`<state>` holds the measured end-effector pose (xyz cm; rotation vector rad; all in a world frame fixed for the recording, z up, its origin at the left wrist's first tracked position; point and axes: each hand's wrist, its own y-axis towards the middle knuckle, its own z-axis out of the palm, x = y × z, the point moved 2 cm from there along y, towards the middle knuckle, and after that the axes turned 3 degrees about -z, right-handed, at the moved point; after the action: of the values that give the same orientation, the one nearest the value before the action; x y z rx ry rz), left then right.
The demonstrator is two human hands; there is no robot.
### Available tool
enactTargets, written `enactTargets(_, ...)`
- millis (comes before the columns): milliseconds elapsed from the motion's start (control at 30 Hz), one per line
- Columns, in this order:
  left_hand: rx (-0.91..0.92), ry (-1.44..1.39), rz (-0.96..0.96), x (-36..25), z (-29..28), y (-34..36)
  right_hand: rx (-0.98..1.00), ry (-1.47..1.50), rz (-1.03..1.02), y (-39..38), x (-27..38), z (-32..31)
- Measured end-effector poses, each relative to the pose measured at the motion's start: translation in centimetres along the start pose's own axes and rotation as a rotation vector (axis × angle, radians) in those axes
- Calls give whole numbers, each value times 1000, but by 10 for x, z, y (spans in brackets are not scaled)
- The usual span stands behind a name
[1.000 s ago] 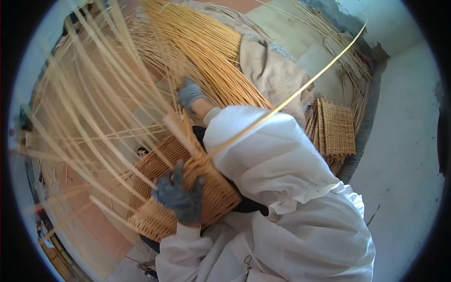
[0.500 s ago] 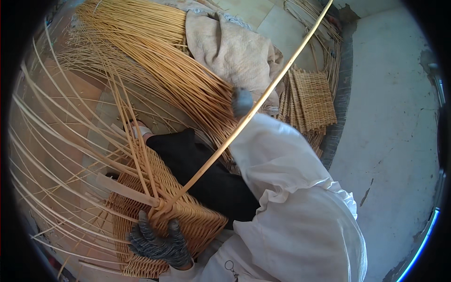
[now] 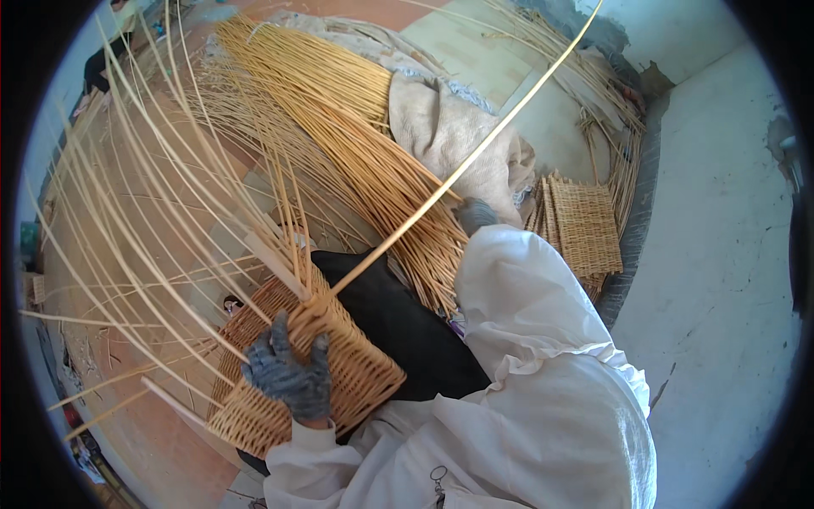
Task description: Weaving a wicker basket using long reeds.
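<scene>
A half-woven wicker basket [image 3: 365,382] lies tilted near my lap. Long pale rods fan out from it to the left, and a flat wooden strip [image 3: 278,265] stands at its upper corner. My left hand [image 3: 291,373], in a grey glove, grips the woven side by that corner, thumb and fingers apart. From the corner a thick rod [image 3: 398,233] runs up to the far right. Beyond it my right hand [image 3: 476,215], also gloved, is at the edge of a big bundle of willow rods [image 3: 365,174]; its fingers are mostly hidden.
A beige sack cloth [image 3: 441,127] covers part of the bundle. Woven wicker panels [image 3: 585,220] stand stacked by the right wall [image 3: 704,254], with loose rods [image 3: 623,140] behind them. Dark cloth [image 3: 415,339] covers my leg. Another person's leg [image 3: 100,69] shows at the far left.
The view has shifted, so the bundle and sack appear lower and farther right. My right hand, blurred before, is clearer beside the bundle. My left hand stays on the basket.
</scene>
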<state>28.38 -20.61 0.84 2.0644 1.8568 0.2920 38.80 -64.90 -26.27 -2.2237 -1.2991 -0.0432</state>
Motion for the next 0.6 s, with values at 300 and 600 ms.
enactTargets(300,376,-931,72,-117,-15,-63,695,1587,-224,-235,55,-79)
enactTargets(600,717,-1837,-857,-123,11,-120,949,1607,-413,-301,139,-60)
